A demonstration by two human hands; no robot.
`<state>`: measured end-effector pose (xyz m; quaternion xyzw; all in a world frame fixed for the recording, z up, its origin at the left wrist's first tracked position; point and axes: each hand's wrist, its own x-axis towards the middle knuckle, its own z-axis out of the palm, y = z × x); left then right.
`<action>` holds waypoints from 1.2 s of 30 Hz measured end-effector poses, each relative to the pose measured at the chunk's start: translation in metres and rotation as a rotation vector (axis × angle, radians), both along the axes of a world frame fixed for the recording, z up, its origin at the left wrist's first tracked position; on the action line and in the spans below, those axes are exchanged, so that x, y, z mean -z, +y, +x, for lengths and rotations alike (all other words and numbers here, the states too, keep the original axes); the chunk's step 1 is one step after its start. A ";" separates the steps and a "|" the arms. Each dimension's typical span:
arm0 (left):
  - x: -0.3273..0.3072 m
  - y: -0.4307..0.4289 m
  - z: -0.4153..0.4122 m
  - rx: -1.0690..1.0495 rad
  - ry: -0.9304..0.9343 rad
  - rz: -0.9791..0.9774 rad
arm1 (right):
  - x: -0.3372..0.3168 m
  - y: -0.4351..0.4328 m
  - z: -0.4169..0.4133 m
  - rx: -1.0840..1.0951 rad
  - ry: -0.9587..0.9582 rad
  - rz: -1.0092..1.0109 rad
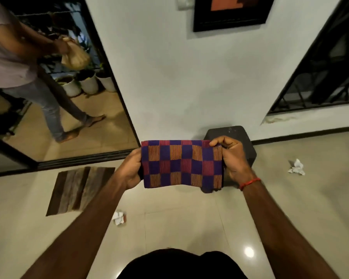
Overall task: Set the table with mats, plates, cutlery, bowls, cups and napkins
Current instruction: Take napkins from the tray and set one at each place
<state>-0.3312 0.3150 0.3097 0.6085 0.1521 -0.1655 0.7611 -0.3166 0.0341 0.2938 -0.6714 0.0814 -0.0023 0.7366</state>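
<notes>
- A folded woven cloth with purple and orange-striped checks (181,164) is held up in the middle of the view, above the pale tiled floor (189,222). It is stretched between both hands (napkin or mat, I cannot tell which). No tabletop shows.
- The left hand (130,170) grips the cloth's 9 o'clock edge, with its fingers curled out of sight behind the fabric.
- The right hand (233,158) pinches the 1 o'clock corner with the thumb on the front face, and the rest of the hand runs down the 3 o'clock edge.
- Handling, as a judgement: the cloth looks light, soft and limp, since its lower edge bows and the layers droop at 5 o'clock. It looks neither fragile nor slippery, because the weave should give grip.
- The likely trouble is the fold falling open if one corner carries it. It is best taken at the two short edges, at 9 and 3 o'clock, pinching through every layer.
- Around the cloth:
  - a dark blocky stool (230,131) stands behind it at 1 o'clock;
  - a brown striped floor mat (81,190) lies at 8 o'clock;
  - crumpled white paper (296,167) lies at 3 o'clock;
  - another person (12,63) stands at 10 o'clock.
</notes>
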 end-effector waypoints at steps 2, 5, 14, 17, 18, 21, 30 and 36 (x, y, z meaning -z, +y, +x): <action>0.004 -0.008 0.012 0.080 0.067 -0.010 | -0.001 -0.008 -0.003 0.067 0.020 0.022; 0.016 -0.021 0.030 0.150 0.124 0.005 | -0.001 -0.023 -0.016 0.178 0.080 0.109; 0.031 -0.107 0.047 0.394 0.193 0.047 | 0.026 -0.081 -0.086 0.325 0.338 0.087; 0.037 -0.141 0.056 0.485 0.240 0.028 | 0.034 -0.108 -0.096 0.395 0.292 -0.028; 0.038 -0.152 0.059 0.503 0.262 0.016 | 0.036 -0.117 -0.098 0.422 0.292 -0.064; 0.048 -0.190 0.076 0.533 0.321 -0.076 | 0.037 -0.151 -0.097 0.514 0.287 -0.123; 0.054 -0.307 0.112 0.896 0.474 -0.427 | 0.024 -0.252 -0.092 0.585 0.213 -0.202; 0.056 -0.381 0.107 1.137 0.543 -0.418 | 0.017 -0.307 -0.101 0.543 0.216 -0.201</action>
